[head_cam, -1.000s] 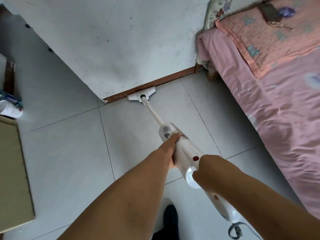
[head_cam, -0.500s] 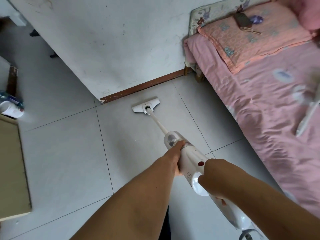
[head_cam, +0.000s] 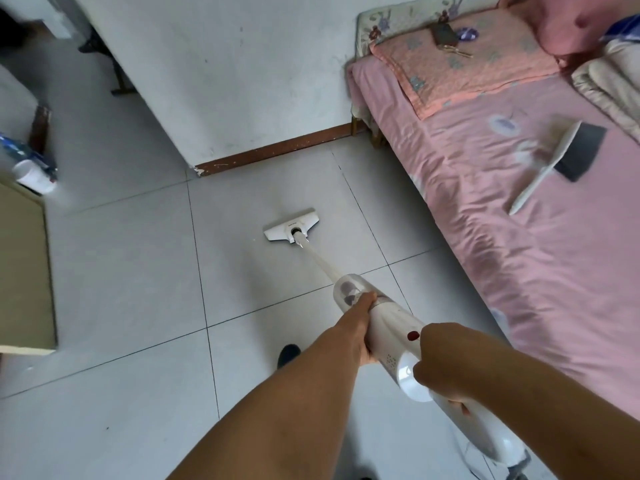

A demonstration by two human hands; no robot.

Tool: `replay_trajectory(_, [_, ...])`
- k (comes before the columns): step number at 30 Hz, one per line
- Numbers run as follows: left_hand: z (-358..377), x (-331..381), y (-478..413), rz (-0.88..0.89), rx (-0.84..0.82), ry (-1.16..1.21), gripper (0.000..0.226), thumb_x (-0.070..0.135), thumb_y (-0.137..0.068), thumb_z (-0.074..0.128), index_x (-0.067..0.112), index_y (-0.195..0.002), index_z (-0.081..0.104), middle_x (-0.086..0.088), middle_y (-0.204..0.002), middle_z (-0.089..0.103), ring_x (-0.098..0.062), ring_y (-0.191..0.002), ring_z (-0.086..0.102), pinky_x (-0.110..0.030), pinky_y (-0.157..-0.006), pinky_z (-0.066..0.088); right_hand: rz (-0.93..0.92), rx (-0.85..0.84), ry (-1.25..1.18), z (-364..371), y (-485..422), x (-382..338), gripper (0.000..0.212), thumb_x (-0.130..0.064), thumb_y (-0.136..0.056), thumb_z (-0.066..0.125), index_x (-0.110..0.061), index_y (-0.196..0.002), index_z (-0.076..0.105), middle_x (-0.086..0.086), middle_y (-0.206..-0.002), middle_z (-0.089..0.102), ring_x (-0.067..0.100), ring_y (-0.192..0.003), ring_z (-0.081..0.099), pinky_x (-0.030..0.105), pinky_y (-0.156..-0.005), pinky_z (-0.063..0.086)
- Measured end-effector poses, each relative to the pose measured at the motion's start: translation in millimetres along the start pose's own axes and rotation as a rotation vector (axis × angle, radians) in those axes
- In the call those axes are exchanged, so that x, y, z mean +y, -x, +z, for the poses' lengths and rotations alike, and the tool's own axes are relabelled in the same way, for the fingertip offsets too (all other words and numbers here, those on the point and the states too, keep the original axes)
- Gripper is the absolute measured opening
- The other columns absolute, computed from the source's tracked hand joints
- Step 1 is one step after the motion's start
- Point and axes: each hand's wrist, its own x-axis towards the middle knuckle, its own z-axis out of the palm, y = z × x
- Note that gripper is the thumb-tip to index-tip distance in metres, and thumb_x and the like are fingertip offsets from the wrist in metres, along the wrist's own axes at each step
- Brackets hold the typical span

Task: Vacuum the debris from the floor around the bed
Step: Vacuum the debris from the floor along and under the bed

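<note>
A white stick vacuum (head_cam: 388,327) slants from my hands down to the grey tiled floor (head_cam: 131,271). Its flat floor head (head_cam: 292,225) rests on a tile, well short of the brown skirting board (head_cam: 277,148) and left of the bed (head_cam: 519,237) with its pink sheet. My left hand (head_cam: 355,323) grips the body just behind the clear dust cup. My right hand (head_cam: 441,363) holds the handle lower down, beside the red button. No debris is plain to see on the tiles.
A white wall (head_cam: 225,71) stands beyond the skirting. On the bed lie a pink pillow (head_cam: 464,64) with keys and a white-handled brush (head_cam: 554,161). A beige board (head_cam: 24,271) and a white bottle (head_cam: 33,174) sit at the left. My dark shoe (head_cam: 287,353) shows below.
The vacuum head has been pulled back from the skirting board toward me across the tile. Both hands keep their grip, and more of the bed has come into view.
</note>
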Motion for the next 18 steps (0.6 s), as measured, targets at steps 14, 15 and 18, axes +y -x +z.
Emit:
replay_trajectory(14, [-20.1, -42.6, 25.0, 0.03, 0.012, 0.139, 0.054, 0.051, -0.081, 0.077, 0.01, -0.112, 0.062, -0.016, -0.076, 0.076, -0.031, -0.062, 0.075, -0.043, -0.049, 0.059, -0.045, -0.081, 0.128, 16.2, 30.9, -7.3, 0.04, -0.02, -0.091, 0.05, -0.02, -0.13, 0.045, -0.003, -0.084, 0.044, 0.018, -0.082, 0.048, 0.02, -0.052, 0.031])
replay_trajectory(15, [-24.2, -38.2, 24.3, 0.03, 0.023, 0.135, 0.054, 0.052, -0.081, 0.077, 0.009, -0.111, 0.062, -0.015, -0.075, 0.076, -0.03, -0.061, 0.075, -0.043, -0.049, 0.059, -0.047, -0.089, 0.137, 14.7, 26.3, -12.1, 0.04, -0.019, -0.091, 0.05, -0.019, -0.131, 0.044, -0.001, -0.092, 0.046, 0.019, -0.085, 0.049, 0.021, -0.058, 0.034])
replay_trajectory(18, [-36.6, -24.2, 19.6, 0.026, 0.049, 0.115, 0.054, 0.054, -0.081, 0.076, 0.009, -0.109, 0.063, -0.014, -0.073, 0.076, -0.029, -0.06, 0.075, -0.041, -0.048, 0.059, -0.04, -0.125, 0.157, 10.9, 12.9, -27.2, 0.038, -0.017, -0.09, 0.05, -0.015, -0.128, 0.047, 0.002, -0.101, 0.051, 0.02, -0.09, 0.054, 0.025, -0.072, 0.039])
